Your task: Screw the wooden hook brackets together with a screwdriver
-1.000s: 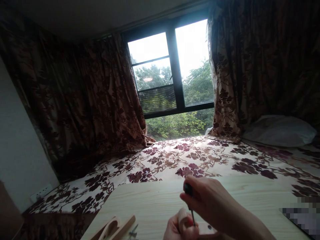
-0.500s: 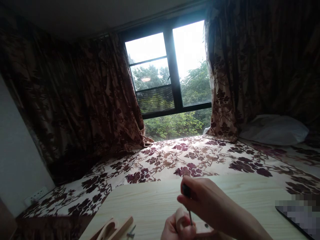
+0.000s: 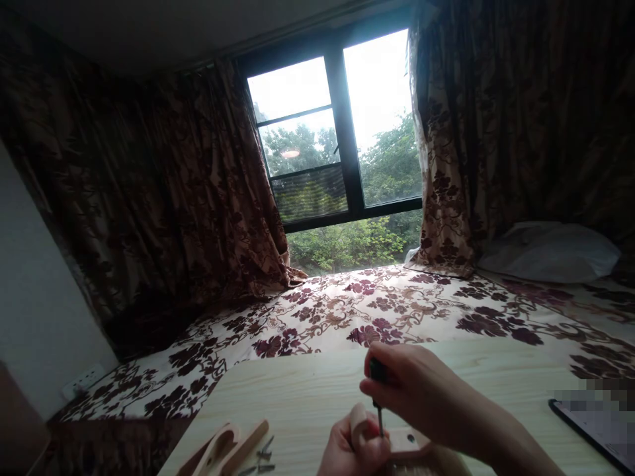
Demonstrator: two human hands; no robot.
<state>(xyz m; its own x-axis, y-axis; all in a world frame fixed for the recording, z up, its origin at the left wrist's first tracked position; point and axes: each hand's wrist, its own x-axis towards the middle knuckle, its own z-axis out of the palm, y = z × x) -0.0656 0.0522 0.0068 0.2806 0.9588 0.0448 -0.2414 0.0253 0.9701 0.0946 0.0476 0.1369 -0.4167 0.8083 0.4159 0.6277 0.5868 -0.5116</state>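
My right hand (image 3: 414, 390) grips a small screwdriver (image 3: 378, 396) by its dark handle, shaft pointing straight down. The tip meets a pale wooden piece (image 3: 404, 441) that my left hand (image 3: 350, 451) holds at the bottom edge of the view, thumb raised beside the shaft. A small hole shows in the piece just right of the shaft. Both hands hover over a light wooden table (image 3: 297, 396).
Curved wooden parts (image 3: 225, 451) and a few loose screws (image 3: 264, 456) lie at the table's left front. A dark flat device (image 3: 592, 430) sits at the right edge. Beyond the table lie a flower-patterned bedspread (image 3: 377, 311), a pillow (image 3: 548, 251), curtains and a window (image 3: 342, 152).
The view has shifted slightly, showing more of the wooden piece and the screws. My hands stay together, with the screwdriver still upright on the piece.
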